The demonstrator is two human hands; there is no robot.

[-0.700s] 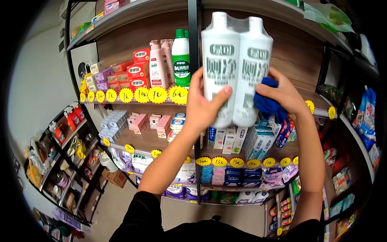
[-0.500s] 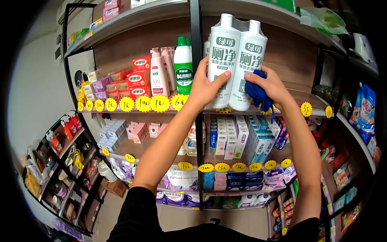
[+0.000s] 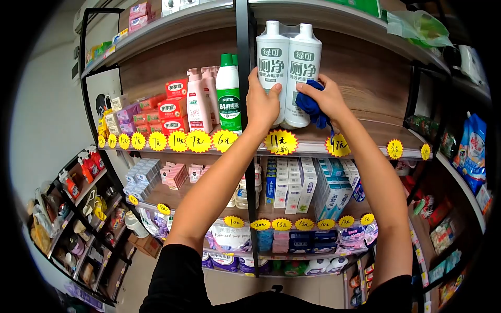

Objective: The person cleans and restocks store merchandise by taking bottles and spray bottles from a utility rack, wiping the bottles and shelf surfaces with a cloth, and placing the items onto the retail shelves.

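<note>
A shrink-wrapped pair of white toilet cleaner bottles (image 3: 271,57) with grey-green lettering is held upright at the middle shelf. My left hand (image 3: 263,104) is closed around the left bottle, thumb across its front. On the other side, my right hand (image 3: 327,98) grips the right bottle, thumb on its front. A crumpled dark blue cloth (image 3: 309,104) is held in that same hand, against the bottle, with a loose end hanging down. Whether the bottle bases rest on the shelf board, I cannot tell.
A black upright post (image 3: 245,62) stands left of the bottles. Beyond it are a green-and-white disinfectant bottle (image 3: 228,99), pink pump bottles (image 3: 197,101) and red soap boxes (image 3: 173,107). Yellow price tags (image 3: 282,142) line the shelf edge. Toothpaste boxes (image 3: 295,185) stand below.
Both hands have moved left and slightly away with the bottle pair, which now appears smaller and sits closer to the post. Price tags beneath it have come into view. Both grips are unchanged.
</note>
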